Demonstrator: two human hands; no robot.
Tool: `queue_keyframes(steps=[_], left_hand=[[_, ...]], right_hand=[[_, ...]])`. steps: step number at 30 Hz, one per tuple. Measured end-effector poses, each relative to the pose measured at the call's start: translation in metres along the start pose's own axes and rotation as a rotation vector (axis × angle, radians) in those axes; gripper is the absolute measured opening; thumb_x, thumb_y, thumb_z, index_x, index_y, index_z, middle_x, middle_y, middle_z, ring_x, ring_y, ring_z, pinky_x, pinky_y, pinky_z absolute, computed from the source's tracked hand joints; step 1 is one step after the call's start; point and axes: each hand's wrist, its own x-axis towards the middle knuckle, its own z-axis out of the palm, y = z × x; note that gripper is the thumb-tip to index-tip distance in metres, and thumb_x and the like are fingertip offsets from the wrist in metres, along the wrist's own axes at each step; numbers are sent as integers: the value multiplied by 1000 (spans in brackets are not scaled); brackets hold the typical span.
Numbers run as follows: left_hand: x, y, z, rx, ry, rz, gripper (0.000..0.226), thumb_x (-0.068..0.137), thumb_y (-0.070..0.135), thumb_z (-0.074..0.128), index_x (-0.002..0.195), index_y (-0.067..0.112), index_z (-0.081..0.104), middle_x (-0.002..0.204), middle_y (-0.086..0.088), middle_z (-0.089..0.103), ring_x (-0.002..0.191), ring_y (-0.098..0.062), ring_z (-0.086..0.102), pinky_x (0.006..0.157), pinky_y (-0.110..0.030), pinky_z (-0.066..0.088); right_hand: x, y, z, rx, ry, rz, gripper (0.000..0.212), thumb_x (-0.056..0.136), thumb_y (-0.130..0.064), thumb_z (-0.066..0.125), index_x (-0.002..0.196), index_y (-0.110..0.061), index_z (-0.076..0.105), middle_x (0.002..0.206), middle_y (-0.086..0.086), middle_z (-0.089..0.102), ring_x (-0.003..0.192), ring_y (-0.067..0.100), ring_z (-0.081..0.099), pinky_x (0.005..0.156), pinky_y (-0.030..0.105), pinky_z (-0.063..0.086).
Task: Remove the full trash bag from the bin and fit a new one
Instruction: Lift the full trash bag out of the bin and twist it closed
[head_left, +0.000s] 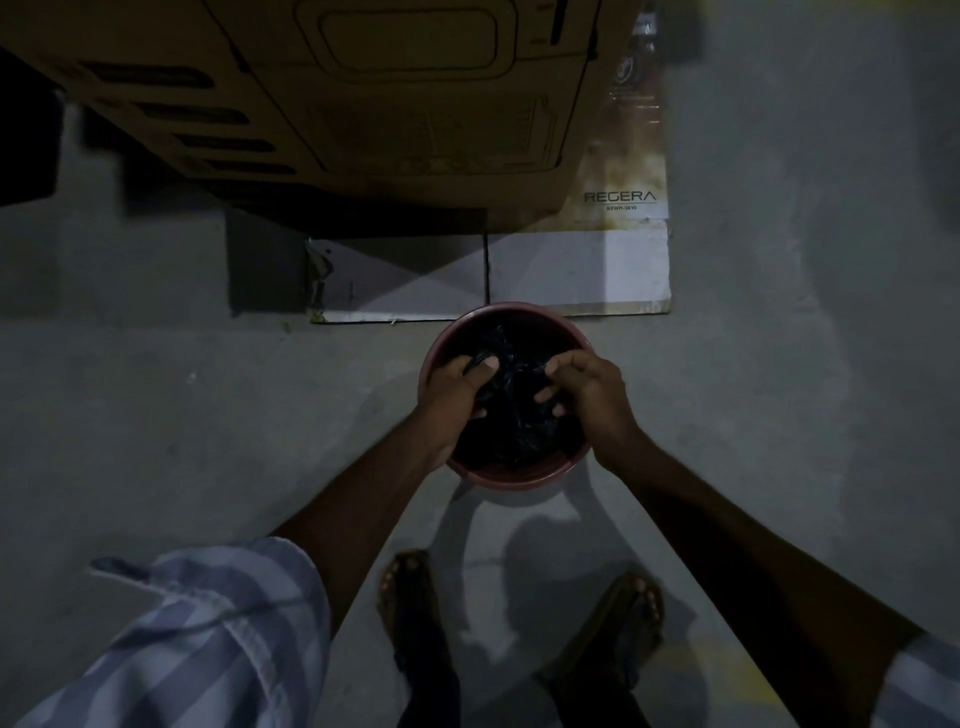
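Head camera, looking straight down in dim light: a round reddish-pink bin (511, 470) stands on the grey concrete floor (208, 415), just in front of the person's sandalled feet (408, 587). Inside it sits a crumpled black trash bag (514, 415), its glossy folds filling the bin's mouth. Both hands are over the opening. The left hand (454, 402) has its fingers curled down into the plastic on the left side, thumb laid across a bunched fold, gripping the bag. The right hand (589, 395) pinches a gathered piece of the bag between thumb and forefinger near the centre, with its other fingers curled against the plastic below. The two hands are close together but do not touch. Both forearms are bare; a rolled-up, blue-and-white striped sleeve (208, 639) shows on the left arm. Beyond the bin, touching its far rim in this view, a flattened cardboard sheet (582, 270) printed "REGERA" lies on the floor, and a large brown cardboard box (363, 104) rests on top of it.
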Motion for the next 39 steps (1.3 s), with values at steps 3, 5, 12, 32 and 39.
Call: queue_keyframes(steps=[3, 5, 12, 32, 39], left_hand=[[3, 1, 0, -1, 10, -19, 28, 91, 40, 65, 112, 22, 70, 114, -3, 76, 106, -25, 70, 73, -38, 55], [5, 1, -1, -28, 29, -40, 36, 85, 40, 68, 113, 18, 71, 112, -4, 77, 109, -28, 71, 85, -46, 57], [7, -4, 3, -132, 36, -64, 28, 93, 29, 69, 112, 8, 69, 113, -15, 76, 109, -36, 71, 93, -53, 57], [3, -5, -6, -8, 97, 42, 10, 102, 23, 60, 99, 14, 58, 83, -3, 72, 69, -14, 67, 65, -29, 51], [2, -21, -12, 78, 129, 55, 15, 102, 23, 60, 91, 15, 53, 77, -5, 70, 62, -13, 61, 62, -29, 50]], right_hand=[[1, 0, -2, 38, -24, 48, 12, 98, -7, 56, 92, -6, 66, 71, 17, 68, 57, 16, 64, 53, 26, 48], [3, 2, -6, 69, -33, 72, 12, 98, -7, 55, 92, -7, 65, 71, 15, 68, 59, 20, 66, 54, 27, 49], [1, 13, -4, 629, -122, 299, 17, 99, -9, 49, 111, -6, 61, 101, 14, 75, 94, 30, 76, 56, 26, 56], [9, 32, -6, -76, 218, -108, 11, 92, -10, 73, 100, -11, 81, 68, 8, 76, 57, 21, 69, 57, 32, 55], [15, 48, -17, 8, 380, 51, 16, 91, -9, 74, 106, -5, 78, 72, 11, 75, 62, 13, 73, 50, 26, 52]])
